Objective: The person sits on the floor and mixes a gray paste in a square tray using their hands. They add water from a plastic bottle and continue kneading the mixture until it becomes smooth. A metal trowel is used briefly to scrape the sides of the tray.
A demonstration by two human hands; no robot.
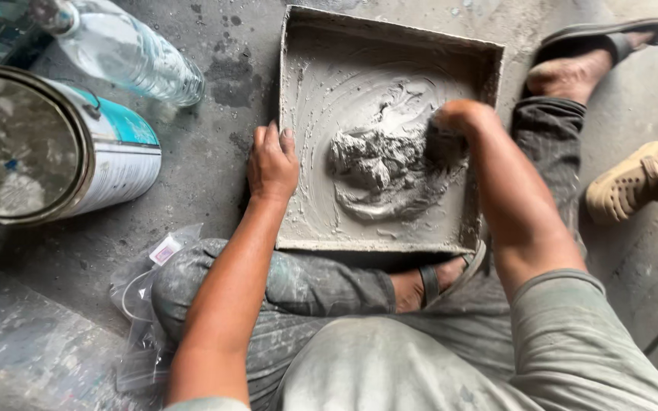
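Observation:
A square grey tray (390,38) smeared with wet paste lies on the concrete floor in front of me. A lump of thick grey putty (378,171) sits in its middle. My left hand (272,164) rests flat on the tray's left rim, fingers together. My right hand (451,129) is bent down at the wrist into the putty at the lump's right side; its fingers are hidden, and something dark shows under the hand.
A large metal can (47,148) lies at the left, with a clear plastic bottle (127,49) behind it. Clear plastic bags (142,289) sit by my left knee. Another person's sandalled feet (630,183) are at the right. My own sandalled foot (432,278) touches the tray's near edge.

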